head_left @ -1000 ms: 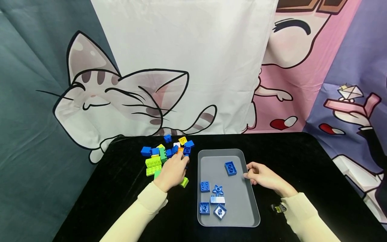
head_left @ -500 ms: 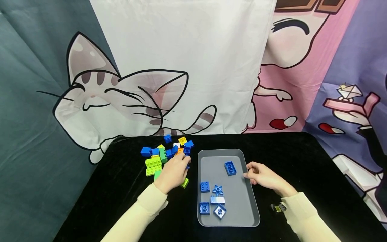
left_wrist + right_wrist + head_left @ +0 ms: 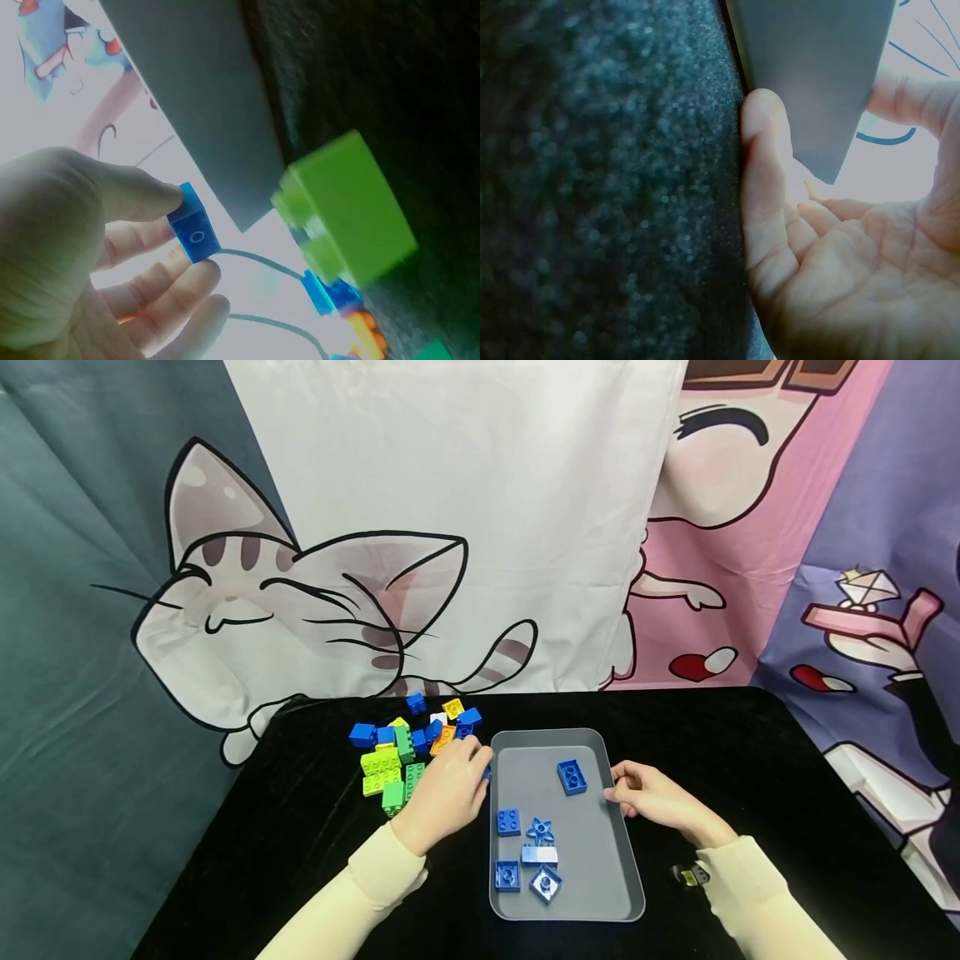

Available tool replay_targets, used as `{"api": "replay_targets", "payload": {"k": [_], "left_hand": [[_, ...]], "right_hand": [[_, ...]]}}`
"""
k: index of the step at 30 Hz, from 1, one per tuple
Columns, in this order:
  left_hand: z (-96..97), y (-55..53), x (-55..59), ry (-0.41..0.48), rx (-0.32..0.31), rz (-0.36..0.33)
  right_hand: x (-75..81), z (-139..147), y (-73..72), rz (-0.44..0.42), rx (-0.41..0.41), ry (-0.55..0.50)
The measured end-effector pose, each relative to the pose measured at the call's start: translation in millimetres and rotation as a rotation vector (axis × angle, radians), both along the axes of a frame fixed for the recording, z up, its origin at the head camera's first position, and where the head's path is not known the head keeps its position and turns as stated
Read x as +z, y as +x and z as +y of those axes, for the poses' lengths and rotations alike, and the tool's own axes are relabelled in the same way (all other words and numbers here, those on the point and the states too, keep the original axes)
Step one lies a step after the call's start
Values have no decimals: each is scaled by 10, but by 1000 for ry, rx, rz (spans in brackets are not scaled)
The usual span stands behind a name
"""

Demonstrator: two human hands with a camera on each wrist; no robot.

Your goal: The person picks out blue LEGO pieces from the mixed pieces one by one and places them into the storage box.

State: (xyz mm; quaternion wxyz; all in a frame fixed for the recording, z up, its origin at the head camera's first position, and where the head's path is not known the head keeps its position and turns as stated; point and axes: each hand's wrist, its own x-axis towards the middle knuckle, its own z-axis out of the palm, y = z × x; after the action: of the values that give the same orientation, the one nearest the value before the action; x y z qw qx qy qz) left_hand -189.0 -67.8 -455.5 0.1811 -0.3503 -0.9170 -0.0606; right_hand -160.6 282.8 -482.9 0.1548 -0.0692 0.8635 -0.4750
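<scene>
My left hand (image 3: 447,787) pinches a small blue building brick (image 3: 195,223) between thumb and fingers, clear of the table in the left wrist view. In the head view, that hand is by the left rim of the grey tray (image 3: 592,860) and mostly hides the brick. My right hand (image 3: 660,797) holds the tray's right rim, its thumb against the edge. Several blue pieces lie in the tray: a brick (image 3: 572,777) near the back, a flower-shaped piece (image 3: 541,832), and others toward the front left.
Left of the tray lies a loose pile of bricks, including lime ones (image 3: 380,771), green ones (image 3: 404,745), an orange one (image 3: 443,740) and more blue ones (image 3: 363,736). A black cloth (image 3: 720,735) covers the table; a printed curtain (image 3: 570,527) hangs behind.
My left hand has come away from the pile with the blue brick, moving right to the tray's edge and uncovering green bricks. The right hand and tray have stayed put.
</scene>
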Motion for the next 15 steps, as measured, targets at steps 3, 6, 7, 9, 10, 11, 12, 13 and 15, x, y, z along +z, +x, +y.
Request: {"api": "replay_targets", "payload": {"k": [3,6,7,9,10,11,12,13,15], "left_hand": [[61,36,9,-2,-23,4],[125,75,13,-6,-41,-13],[147,88,12,-8,-45,-23],[191,119,16,-13,-55,-43],[214,134,18,-17,-60,-53],[237,145,16,-21,-65,-61],[260,158,16,-23,-72,-69],[283,170,15,-27,-80,-75],[329,194,12,-36,-92,-83]], "right_hand": [[-7,3,-6,-7,-14,5],[-11,6,-6,-10,-14,9],[-9,4,-5,-12,-16,5],[-4,1,-1,-7,-9,1],[-2,-1,1,-3,-5,-2],[1,-3,3,0,-2,-3],[2,-3,3,0,-3,-6],[4,-4,4,0,-3,-6],[6,-5,5,-2,-6,-1]]}}
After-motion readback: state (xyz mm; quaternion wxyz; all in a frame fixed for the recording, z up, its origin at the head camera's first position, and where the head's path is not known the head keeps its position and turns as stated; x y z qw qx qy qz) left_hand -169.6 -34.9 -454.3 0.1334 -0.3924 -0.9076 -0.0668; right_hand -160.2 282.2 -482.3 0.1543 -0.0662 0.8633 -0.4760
